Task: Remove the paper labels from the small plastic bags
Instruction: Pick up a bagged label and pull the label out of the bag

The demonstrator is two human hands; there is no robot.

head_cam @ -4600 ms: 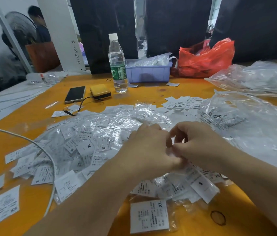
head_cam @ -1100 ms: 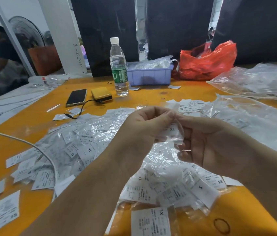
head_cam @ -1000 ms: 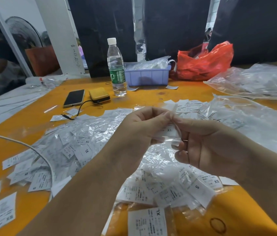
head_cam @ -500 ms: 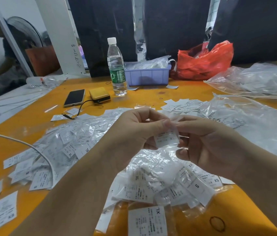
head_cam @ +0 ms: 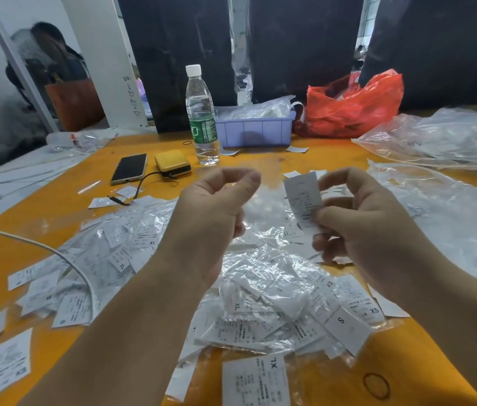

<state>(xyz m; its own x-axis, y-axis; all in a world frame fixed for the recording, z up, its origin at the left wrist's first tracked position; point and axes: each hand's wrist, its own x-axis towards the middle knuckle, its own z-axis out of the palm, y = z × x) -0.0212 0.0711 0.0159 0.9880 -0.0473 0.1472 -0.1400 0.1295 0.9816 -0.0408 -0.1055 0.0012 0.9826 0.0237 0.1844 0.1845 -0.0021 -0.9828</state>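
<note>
Right hand (head_cam: 372,227) pinches one paper label (head_cam: 304,200) by its lower edge, held above the pile of bagged labels (head_cam: 260,288); left hand (head_cam: 216,212), beside the label, has fingertips pinched, apparently on a clear small bag (head_cam: 256,183), too transparent to confirm. Label judged light, thin, easily creased; bag film limp and slippery, so grip at edges. Count: one label free in hand, pile too many and overlapped to count.

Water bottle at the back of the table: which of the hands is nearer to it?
Left. The left hand is raised just in front of the water bottle; the right hand, pinching a paper label, is farther off to the right.
</note>
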